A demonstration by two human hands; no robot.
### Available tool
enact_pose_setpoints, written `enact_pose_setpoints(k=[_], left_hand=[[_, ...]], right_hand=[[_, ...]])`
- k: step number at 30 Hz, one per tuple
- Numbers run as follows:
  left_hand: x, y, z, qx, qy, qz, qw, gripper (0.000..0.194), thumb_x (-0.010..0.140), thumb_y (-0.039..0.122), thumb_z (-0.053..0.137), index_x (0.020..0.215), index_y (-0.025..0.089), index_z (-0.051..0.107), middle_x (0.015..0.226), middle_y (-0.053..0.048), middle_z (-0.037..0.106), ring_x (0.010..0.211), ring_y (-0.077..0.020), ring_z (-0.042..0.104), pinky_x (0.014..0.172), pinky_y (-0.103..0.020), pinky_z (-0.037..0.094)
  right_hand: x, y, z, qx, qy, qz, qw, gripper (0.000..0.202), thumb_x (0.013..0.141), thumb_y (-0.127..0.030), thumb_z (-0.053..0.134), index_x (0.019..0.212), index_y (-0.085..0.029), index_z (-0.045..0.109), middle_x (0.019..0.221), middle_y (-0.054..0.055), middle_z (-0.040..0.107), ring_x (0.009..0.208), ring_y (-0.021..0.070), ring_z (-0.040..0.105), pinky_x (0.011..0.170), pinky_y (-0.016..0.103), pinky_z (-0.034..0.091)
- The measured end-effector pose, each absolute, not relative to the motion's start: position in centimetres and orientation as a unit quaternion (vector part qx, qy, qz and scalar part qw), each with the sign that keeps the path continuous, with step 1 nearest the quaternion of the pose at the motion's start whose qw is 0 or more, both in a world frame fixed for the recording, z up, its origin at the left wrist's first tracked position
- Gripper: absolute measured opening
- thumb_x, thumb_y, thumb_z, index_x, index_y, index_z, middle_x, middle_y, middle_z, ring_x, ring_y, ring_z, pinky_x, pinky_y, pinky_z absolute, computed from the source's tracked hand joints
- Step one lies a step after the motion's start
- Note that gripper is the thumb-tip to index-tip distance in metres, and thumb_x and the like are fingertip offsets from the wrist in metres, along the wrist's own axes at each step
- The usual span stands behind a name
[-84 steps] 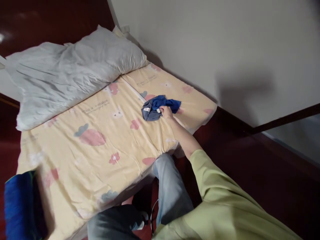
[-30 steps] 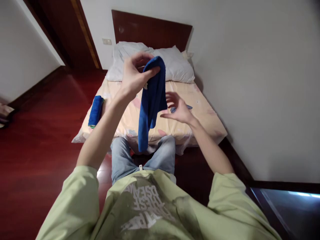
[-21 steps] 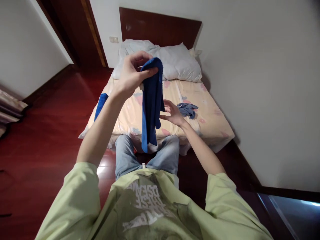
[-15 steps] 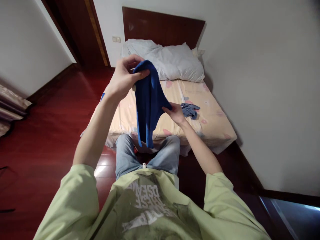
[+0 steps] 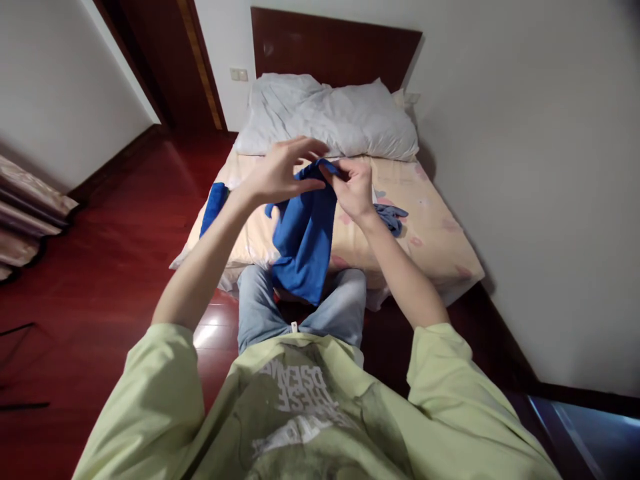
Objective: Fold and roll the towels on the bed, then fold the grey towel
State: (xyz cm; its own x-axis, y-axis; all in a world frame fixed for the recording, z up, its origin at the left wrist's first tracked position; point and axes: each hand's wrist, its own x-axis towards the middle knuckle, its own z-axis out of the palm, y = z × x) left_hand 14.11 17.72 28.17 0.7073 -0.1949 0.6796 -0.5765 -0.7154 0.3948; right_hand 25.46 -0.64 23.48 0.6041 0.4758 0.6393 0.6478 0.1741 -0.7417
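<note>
A blue towel [image 5: 304, 243] hangs in loose folds in front of me, over the near edge of the bed. My right hand [image 5: 354, 187] pinches its top edge between thumb and fingers. Close beside it, my left hand [image 5: 287, 170] has its thumb and fingers spread apart around the upper part of the towel, not closed on it. Another blue cloth [image 5: 214, 208], folded, lies at the left side of the bed, partly behind my left forearm. To the right of my right wrist rests a crumpled grey-blue cloth [image 5: 391, 219].
The bed [image 5: 435, 230] has a peach patterned sheet, with white pillows [image 5: 325, 120] against a dark headboard [image 5: 335, 50]. A wall [image 5: 540, 200] runs along the right. Curtains [image 5: 30, 213] hang at the left above the red wooden floor [image 5: 125, 267].
My hands have come together at the towel's top. The left has let go of its grip, while the right has moved up, holding the edge. The towel has turned and spread wider.
</note>
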Motion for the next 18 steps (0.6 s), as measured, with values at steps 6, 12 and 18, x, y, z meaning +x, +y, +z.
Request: enact_pose_setpoints(k=[6, 12, 18], left_hand=[[14.9, 14.5, 29.5, 0.865, -0.227, 0.298, 0.333, 0.023, 0.082, 0.016, 0.078, 0.102, 0.024, 0.083, 0.101, -0.009, 0.079, 0.097, -0.0253, 0.075, 0.086, -0.037, 0.061], [15.8, 13.8, 28.9, 0.845, -0.186, 0.289, 0.410, 0.019, 0.075, 0.012, 0.079, 0.086, 0.028, 0.080, 0.088, -0.007, 0.077, 0.094, -0.0302, 0.076, 0.087, -0.044, 0.061], [16.2, 13.5, 30.1, 0.854, -0.137, 0.334, 0.376, 0.020, 0.083, 0.009, 0.076, 0.081, 0.028, 0.069, 0.083, -0.002, 0.073, 0.087, -0.0266, 0.072, 0.084, -0.041, 0.060]], right_hand=[[26.2, -0.7, 23.1, -0.648, -0.434, -0.063, 0.622, 0.061, 0.094, -0.079, 0.070, 0.080, -0.019, 0.068, 0.078, 0.002, 0.058, 0.096, 0.0240, 0.071, 0.082, 0.037, 0.066], [24.8, -2.6, 21.8, -0.642, -0.398, 0.003, 0.655, 0.068, 0.091, -0.088, 0.065, 0.090, -0.020, 0.072, 0.086, 0.004, 0.063, 0.098, 0.0250, 0.073, 0.076, 0.036, 0.066], [22.8, -4.4, 16.1, -0.657, -0.355, 0.059, 0.662, 0.054, 0.078, -0.072, 0.087, 0.091, -0.022, 0.073, 0.088, 0.003, 0.071, 0.096, 0.0258, 0.073, 0.081, 0.039, 0.066]])
